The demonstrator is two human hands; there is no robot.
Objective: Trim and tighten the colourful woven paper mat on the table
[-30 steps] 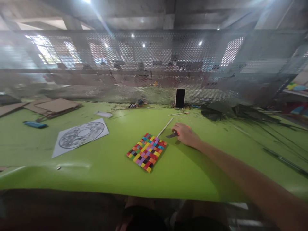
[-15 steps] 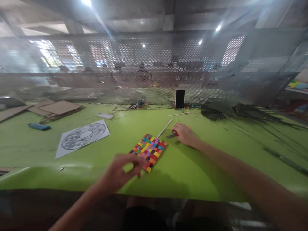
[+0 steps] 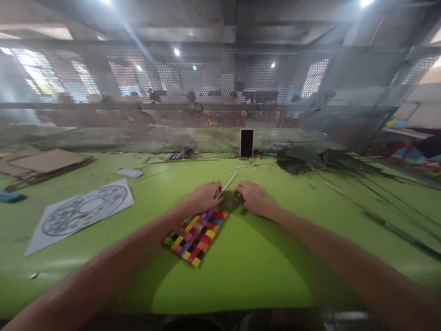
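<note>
A mat woven from many-coloured strips (image 3: 193,236) lies slantwise on the green table. From its far edge a thin pale stick (image 3: 229,182) points away from me. My left hand (image 3: 203,197) reaches over the mat's far end, its fingers closed at the lower part of the stick. To the right, my right hand (image 3: 257,198) rests low over the table, wrapped around a knife with an orange-red handle (image 3: 244,198). Most of the knife is covered by the fingers, and its blade is hard to make out. A small gap separates the two hands.
On the left lie a sheet with a printed ring pattern (image 3: 86,209), cardboard pieces (image 3: 51,161) and a blue object (image 3: 10,196). A phone-like black screen (image 3: 246,143) stands at the back. Dark dried leaves (image 3: 310,160) and long stems (image 3: 401,232) lie right.
My left hand has moved from the mat's near side forward to the stick at its far end. The right hand keeps the knife, now closer to the left hand. The view has shifted right.
</note>
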